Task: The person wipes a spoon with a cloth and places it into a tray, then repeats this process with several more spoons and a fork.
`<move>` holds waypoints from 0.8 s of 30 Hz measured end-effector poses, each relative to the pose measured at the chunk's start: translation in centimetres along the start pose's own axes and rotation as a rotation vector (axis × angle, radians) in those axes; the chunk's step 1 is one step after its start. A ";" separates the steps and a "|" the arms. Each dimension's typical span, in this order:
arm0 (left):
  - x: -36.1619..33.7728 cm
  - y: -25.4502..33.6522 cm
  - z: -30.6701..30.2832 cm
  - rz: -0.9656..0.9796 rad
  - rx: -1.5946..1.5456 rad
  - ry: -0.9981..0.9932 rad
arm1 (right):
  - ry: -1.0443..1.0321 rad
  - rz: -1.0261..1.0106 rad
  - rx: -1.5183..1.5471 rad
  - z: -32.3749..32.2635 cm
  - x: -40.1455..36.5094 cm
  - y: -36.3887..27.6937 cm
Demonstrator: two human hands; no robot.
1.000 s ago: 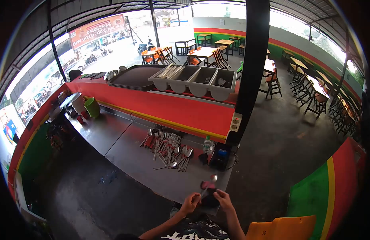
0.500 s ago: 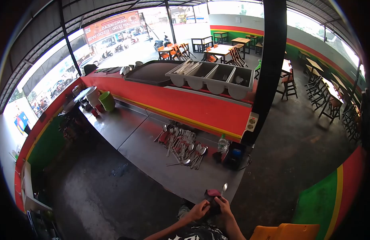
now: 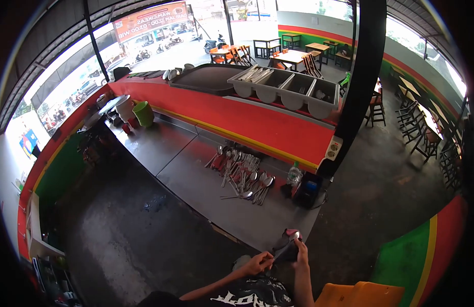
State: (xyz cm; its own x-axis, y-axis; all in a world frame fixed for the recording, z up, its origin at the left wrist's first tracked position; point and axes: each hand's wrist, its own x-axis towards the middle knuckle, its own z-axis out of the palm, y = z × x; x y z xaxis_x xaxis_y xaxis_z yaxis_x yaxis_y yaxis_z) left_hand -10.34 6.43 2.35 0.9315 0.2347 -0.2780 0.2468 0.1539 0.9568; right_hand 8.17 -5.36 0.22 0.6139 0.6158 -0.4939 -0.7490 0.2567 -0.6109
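Note:
Near the counter's front right corner, my left hand (image 3: 259, 263) is closed on the lower end of a dark cloth (image 3: 284, 249) with a red part. My right hand (image 3: 301, 253) is closed round the cloth's other side, with the bowl of a spoon (image 3: 297, 235) showing at its fingertips. Most of the spoon is hidden by cloth and fingers. A pile of spoons and forks (image 3: 242, 169) lies on the grey counter (image 3: 196, 187), beyond my hands and to the left, with some red cloth among it.
Behind the pile, a red ledge holds a grey cutlery tray (image 3: 285, 92) and a dark flat tray (image 3: 203, 78). A clear bottle (image 3: 294, 175) and a black device (image 3: 307, 189) stand right of the pile. A green bin (image 3: 143, 113) is far left; an orange chair (image 3: 360, 295) is lower right.
Both hands have shifted slightly; the right one is a little higher and further right. The spoon, earlier sticking up above the right hand, now sits against the cloth. The view has shifted too.

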 end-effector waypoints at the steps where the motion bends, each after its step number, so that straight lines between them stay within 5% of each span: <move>1: -0.3 0.3 -0.1 -0.008 -0.010 -0.030 | 0.016 -0.030 -0.020 0.4 -1.1 -0.5; 4: -1.1 3.1 -0.6 0.245 0.217 0.131 | 0.058 -0.072 -0.043 1.6 -1.9 -0.9; 7: -3.9 7.8 -2.2 0.237 0.533 0.280 | 0.066 -0.096 -0.068 4.3 -2.3 0.3; 10: -5.4 5.4 -4.6 0.328 0.713 0.384 | 0.007 -0.111 -0.159 6.4 -1.3 2.9; 19: -13.9 2.5 -9.7 0.196 0.719 0.592 | 0.059 -0.159 -0.293 15.9 -3.5 12.6; 24: -15.8 0.3 -12.6 0.206 0.308 0.590 | 0.005 -0.176 -0.130 17.2 -6.8 12.6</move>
State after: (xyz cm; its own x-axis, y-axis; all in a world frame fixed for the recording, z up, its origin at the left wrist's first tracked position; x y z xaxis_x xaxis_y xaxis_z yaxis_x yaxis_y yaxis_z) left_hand -28.31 14.84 5.94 0.6880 0.7257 -0.0048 0.2265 -0.2084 0.9515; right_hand -9.68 6.48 6.53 0.7336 0.5664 -0.3756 -0.5922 0.2616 -0.7621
